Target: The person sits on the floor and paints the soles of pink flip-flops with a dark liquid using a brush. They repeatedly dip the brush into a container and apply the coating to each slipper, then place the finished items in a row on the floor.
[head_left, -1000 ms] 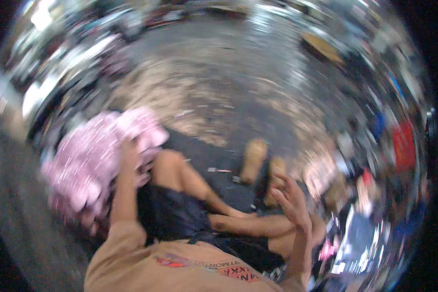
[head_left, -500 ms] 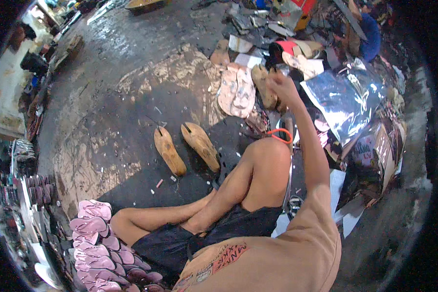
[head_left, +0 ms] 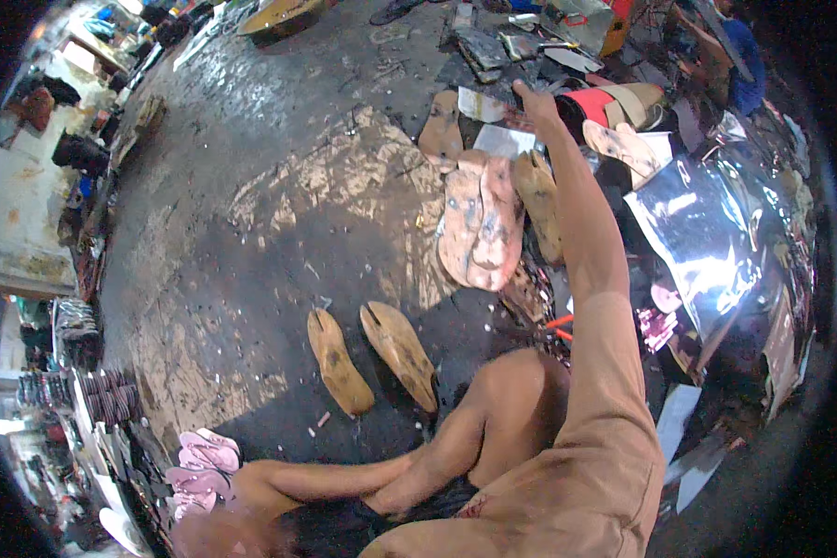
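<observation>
My right hand (head_left: 536, 104) reaches far forward, its thumb stretched away from the other fingers. Beside those fingers lies a pale sheet piece (head_left: 481, 105); whether they touch it is unclear. Along my forearm rests a wooden shoe last (head_left: 539, 206), partly covered by the arm. Left of it are pinkish sole pieces (head_left: 479, 223), overlapping, and beyond them a brown sole piece (head_left: 442, 127). Two more wooden shoe lasts, a left one (head_left: 338, 363) and a right one (head_left: 398, 353), lie before my legs. A smeared shape, apparently my left hand (head_left: 223, 534), shows low beside pink flip-flops (head_left: 205, 465).
A shiny clear plastic sheet (head_left: 707, 242) lies right of my arm, with scraps around it. A red and beige sandal (head_left: 614, 102) is beyond my forearm. Another person in blue (head_left: 746, 70) sits at the far right. An orange-handled tool (head_left: 560, 323) lies by my knee.
My right hand has moved forward, off the wooden shoe last and toward the pale sheet piece. A blurred shape has come in at the lower left over the flip-flops. The view has shifted.
</observation>
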A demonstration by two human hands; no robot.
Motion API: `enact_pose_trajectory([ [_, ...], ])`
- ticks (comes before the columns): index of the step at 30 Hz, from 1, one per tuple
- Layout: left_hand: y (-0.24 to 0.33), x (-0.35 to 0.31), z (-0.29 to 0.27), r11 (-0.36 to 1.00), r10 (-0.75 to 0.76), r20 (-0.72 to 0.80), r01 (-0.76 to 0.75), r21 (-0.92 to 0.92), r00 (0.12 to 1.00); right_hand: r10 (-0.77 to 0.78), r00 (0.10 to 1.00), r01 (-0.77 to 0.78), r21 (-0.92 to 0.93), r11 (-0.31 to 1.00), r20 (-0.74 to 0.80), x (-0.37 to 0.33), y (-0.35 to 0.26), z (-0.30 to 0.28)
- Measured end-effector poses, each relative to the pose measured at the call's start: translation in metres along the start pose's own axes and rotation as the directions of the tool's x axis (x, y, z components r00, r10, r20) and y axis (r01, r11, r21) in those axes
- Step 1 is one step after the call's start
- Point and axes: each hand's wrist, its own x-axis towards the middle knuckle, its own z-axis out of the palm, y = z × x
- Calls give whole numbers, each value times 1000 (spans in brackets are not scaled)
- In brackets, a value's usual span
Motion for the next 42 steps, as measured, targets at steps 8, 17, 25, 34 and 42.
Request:
enact_pose_trajectory([
  [8,-127,-100,196,661,-276,241,1,751,930,-82,993,108,393,913,-80,-5,16,29],
  [17,-177,-73,173,582,-64,187,-116,805,980,-38,974,97,260,961,-224,-35,6,40],
  [25,-179,-36,129,775,-85,159,-35,631,984,-123,992,108,308,945,29,-89,30,74],
  [34,-201,-38,123,673,102,162,-188,715,981,-353,934,357,142,923,-52,-51,24,-4],
  [42,-192,-37,129,670,132,164,-211,712,977,22,997,-29,88,996,71,-38,1,-14],
])
